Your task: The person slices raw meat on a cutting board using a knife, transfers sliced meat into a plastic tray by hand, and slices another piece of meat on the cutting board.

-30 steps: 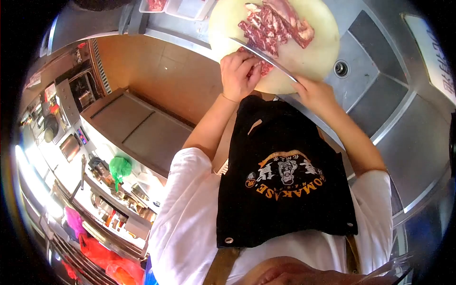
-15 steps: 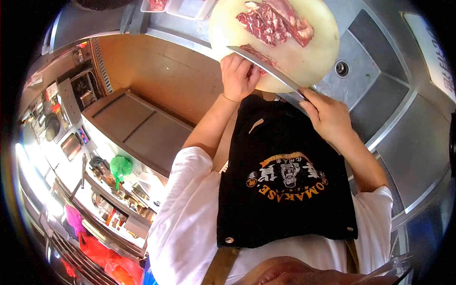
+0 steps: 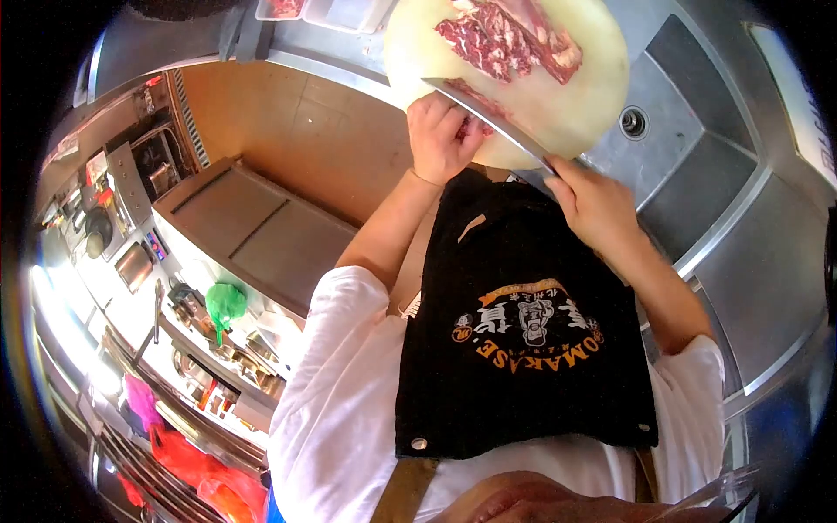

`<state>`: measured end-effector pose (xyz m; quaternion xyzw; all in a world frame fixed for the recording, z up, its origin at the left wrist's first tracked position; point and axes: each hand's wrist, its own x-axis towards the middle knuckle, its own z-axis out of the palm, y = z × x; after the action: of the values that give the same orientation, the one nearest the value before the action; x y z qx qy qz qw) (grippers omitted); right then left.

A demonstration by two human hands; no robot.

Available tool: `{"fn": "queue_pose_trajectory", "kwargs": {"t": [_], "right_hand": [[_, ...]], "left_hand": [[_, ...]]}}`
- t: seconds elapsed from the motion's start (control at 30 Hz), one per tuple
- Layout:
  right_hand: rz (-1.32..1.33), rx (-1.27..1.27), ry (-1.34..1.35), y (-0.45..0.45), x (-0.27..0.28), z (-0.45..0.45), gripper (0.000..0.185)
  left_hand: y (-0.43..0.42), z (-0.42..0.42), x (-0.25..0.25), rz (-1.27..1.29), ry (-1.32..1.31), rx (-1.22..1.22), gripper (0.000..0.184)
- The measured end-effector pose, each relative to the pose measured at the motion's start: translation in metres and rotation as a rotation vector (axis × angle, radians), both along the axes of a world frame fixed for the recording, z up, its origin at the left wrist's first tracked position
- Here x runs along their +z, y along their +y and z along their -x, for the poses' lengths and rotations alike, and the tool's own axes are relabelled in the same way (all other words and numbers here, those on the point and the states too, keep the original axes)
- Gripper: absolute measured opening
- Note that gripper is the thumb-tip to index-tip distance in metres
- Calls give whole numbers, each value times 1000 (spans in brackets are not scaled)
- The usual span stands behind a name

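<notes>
My right hand is wrapped round the handle of a long kitchen knife. The blade slants across the near part of a round, pale cutting board. Curled fingers of my left hand press on a small piece of raw red meat beside the blade, mostly hidden by the hand. A strip of meat lies just past the blade's far side. Farther back on the board rests a larger, marbled chunk of raw meat.
Right of the board is a steel sink with a round drain. White plastic trays, one with meat in it, stand at the upper left. A steel cabinet is on the left, near shelves with utensils and a green bag.
The knife and right hand have shifted slightly, with the blade still next to my left fingers. My left hand keeps its place on the meat. The whole view has turned a little.
</notes>
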<state>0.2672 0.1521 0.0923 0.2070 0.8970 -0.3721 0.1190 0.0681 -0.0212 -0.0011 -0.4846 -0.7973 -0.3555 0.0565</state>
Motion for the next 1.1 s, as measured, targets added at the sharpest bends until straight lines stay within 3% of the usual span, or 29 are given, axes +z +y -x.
{"fn": "queue_pose_trajectory", "kwargs": {"t": [0.1,0.27,0.33,0.43,0.5,0.6,0.77,0.87,0.97,1.1], "right_hand": [[72,40,-84,0,-18,48,33],[31,18,-156,1,-4,7,34],[20,-6,-40,3,-4,-11,34],[44,-23,124,-5,-61,32,32],[50,36,-54,-9,-65,96,33],[101,-8,0,-7,-72,80,35],[37,-57,-29,24,-57,-16,36],[21,-35,-52,37,-61,11,36],[58,-152,87,22,-51,43,33],[62,-21,24,10,8,10,32]], "left_hand": [[1,-2,0,-1,-1,16,22],[2,-5,-2,4,-13,38,22],[2,-4,2,-4,-50,17,21],[1,-3,-1,-18,-67,1,22],[-1,-7,-3,5,-73,18,21],[-1,-6,0,1,-70,22,20],[-2,-4,3,-16,-52,39,18],[-2,-6,9,-1,-38,38,18],[-7,-7,3,4,-54,24,18],[-4,-7,5,-28,-29,22,19]]}}
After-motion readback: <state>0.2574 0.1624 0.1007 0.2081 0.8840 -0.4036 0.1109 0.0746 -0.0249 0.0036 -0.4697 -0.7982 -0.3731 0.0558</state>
